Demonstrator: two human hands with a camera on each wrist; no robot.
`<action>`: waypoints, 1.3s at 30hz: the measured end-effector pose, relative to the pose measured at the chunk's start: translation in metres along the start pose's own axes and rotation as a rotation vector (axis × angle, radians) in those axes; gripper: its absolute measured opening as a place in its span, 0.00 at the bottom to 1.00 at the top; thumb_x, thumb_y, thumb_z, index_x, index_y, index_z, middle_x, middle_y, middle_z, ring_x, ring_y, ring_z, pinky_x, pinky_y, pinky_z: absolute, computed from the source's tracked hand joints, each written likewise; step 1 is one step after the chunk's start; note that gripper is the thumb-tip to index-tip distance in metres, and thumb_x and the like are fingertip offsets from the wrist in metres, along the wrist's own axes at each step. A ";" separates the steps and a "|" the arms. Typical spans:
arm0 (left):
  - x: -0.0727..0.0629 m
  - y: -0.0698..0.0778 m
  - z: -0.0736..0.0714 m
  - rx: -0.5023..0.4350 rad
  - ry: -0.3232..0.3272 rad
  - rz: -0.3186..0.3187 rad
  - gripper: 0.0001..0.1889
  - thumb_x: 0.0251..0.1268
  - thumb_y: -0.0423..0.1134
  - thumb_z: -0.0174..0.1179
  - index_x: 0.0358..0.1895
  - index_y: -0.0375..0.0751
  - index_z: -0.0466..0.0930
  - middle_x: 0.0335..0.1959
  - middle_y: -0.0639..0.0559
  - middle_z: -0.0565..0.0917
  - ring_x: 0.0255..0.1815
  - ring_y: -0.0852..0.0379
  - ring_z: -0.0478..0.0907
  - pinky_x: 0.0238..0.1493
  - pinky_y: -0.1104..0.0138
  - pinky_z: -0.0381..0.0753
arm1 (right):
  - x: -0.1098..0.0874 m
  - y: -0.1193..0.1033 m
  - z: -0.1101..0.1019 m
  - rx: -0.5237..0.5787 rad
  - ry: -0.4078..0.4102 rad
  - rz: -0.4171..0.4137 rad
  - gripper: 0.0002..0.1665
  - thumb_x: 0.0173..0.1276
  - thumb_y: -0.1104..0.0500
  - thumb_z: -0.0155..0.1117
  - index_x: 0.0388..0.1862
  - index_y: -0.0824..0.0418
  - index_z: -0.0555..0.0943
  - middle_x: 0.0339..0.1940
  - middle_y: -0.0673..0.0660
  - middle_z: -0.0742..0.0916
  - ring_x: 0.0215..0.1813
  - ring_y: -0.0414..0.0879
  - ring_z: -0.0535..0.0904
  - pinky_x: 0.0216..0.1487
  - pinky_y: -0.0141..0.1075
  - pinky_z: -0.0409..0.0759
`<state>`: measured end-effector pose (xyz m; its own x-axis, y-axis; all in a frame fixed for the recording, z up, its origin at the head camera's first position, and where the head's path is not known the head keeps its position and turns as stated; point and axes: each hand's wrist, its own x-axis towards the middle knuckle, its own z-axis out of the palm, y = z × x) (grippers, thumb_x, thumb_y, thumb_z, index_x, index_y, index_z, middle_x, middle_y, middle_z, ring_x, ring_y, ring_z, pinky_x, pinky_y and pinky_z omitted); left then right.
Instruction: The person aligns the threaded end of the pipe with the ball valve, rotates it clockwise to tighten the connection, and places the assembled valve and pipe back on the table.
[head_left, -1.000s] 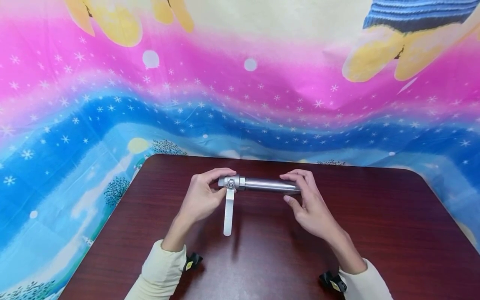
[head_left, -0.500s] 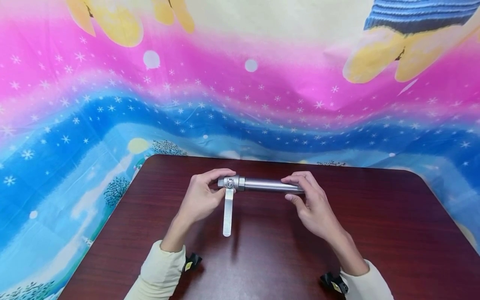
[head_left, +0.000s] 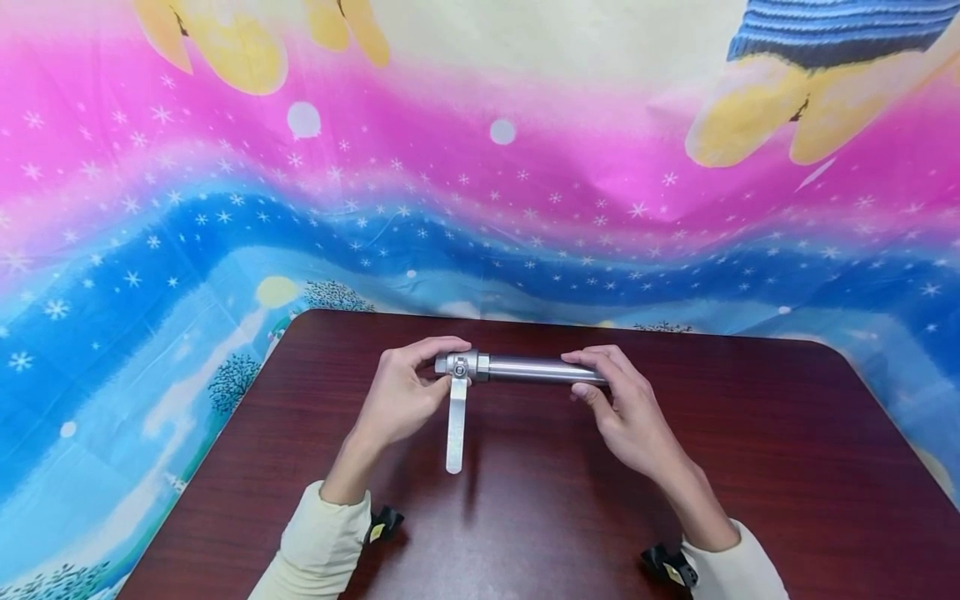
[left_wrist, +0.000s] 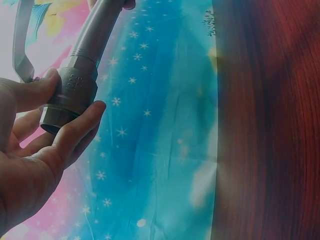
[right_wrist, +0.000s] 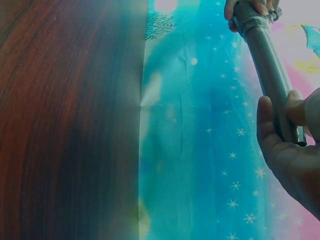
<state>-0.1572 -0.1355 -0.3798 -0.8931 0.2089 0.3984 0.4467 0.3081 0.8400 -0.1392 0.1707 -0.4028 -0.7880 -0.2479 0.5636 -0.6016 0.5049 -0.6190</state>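
Note:
A metal ball valve (head_left: 463, 363) with a flat silver lever handle (head_left: 456, 425) is joined to a straight steel pipe (head_left: 528, 370). Both hang level above the table in the head view. My left hand (head_left: 405, 392) grips the valve body at its left end, thumb on the near side and fingers on the far side. In the left wrist view, the open end of the valve (left_wrist: 54, 119) shows between thumb and fingers. My right hand (head_left: 626, 412) holds the pipe near its free right end. The right wrist view shows thumb (right_wrist: 296, 107) and fingers on opposite sides of the pipe.
The dark red wooden table (head_left: 525, 517) lies beneath both hands. A colourful printed cloth (head_left: 480, 167) hangs behind it and down its left and right sides. Black wrist camera mounts (head_left: 386, 525) sit at the cream sleeves (head_left: 322, 533).
My right hand has shifted slightly right along the pipe, its thumb and fingers closing on the end. The left hand and valve stay nearly still, the lever still pointing toward me.

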 end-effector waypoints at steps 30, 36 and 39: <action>0.001 0.001 0.002 0.002 -0.003 -0.003 0.25 0.58 0.17 0.63 0.57 0.41 0.90 0.51 0.45 0.92 0.39 0.53 0.85 0.43 0.69 0.88 | 0.002 0.000 -0.001 -0.053 0.040 -0.064 0.35 0.59 0.81 0.74 0.61 0.53 0.88 0.55 0.52 0.85 0.51 0.40 0.77 0.44 0.23 0.71; 0.000 0.001 0.002 -0.001 -0.001 -0.005 0.24 0.59 0.17 0.63 0.57 0.39 0.90 0.50 0.44 0.92 0.39 0.50 0.85 0.43 0.69 0.88 | 0.002 0.000 -0.002 -0.037 0.034 -0.061 0.35 0.60 0.80 0.74 0.62 0.53 0.88 0.55 0.52 0.86 0.53 0.40 0.79 0.49 0.21 0.72; 0.000 0.001 0.002 0.009 0.003 -0.004 0.23 0.60 0.17 0.63 0.57 0.39 0.90 0.50 0.45 0.92 0.38 0.56 0.84 0.43 0.68 0.88 | 0.002 -0.001 -0.002 -0.032 0.026 -0.053 0.34 0.62 0.79 0.73 0.63 0.53 0.88 0.56 0.52 0.86 0.53 0.40 0.79 0.50 0.21 0.72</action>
<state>-0.1563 -0.1335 -0.3793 -0.8951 0.2049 0.3961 0.4435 0.3169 0.8384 -0.1400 0.1718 -0.4001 -0.7509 -0.2541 0.6095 -0.6380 0.5174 -0.5703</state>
